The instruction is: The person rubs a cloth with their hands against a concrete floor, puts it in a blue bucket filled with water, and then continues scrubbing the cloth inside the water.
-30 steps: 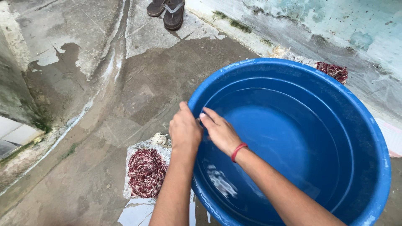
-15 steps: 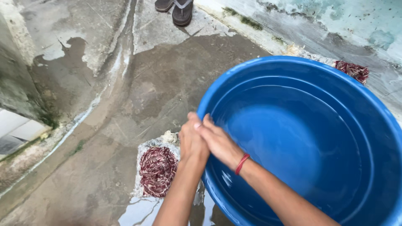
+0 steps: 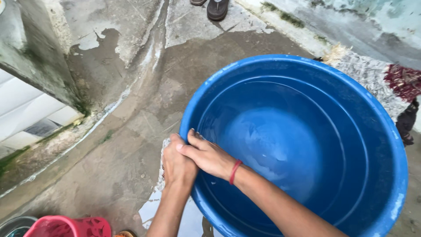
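Observation:
A big round blue plastic tub [image 3: 307,66] stands on the wet concrete floor, with only a thin film of water inside. My left hand [image 3: 177,166] grips the tub's near-left rim from the outside. My right hand [image 3: 206,153], with a red band on the wrist, lies over the same stretch of rim from the inside, its fingers curled onto the edge beside the left hand. A wet cloth with a red pattern [image 3: 163,169] lies under the tub, mostly hidden by my left hand.
Another red-and-grey cloth [image 3: 386,83] lies behind the tub at the right. Dark sandals [image 3: 217,8] sit at the top edge. A concrete ledge [image 3: 39,57] rises at the left. A pink plastic basket [image 3: 70,226] shows at the bottom left.
The view has shifted so the tub sits more to the left and lower. Both hands stay on the rim, now closer together, and the patterned cloth is largely covered.

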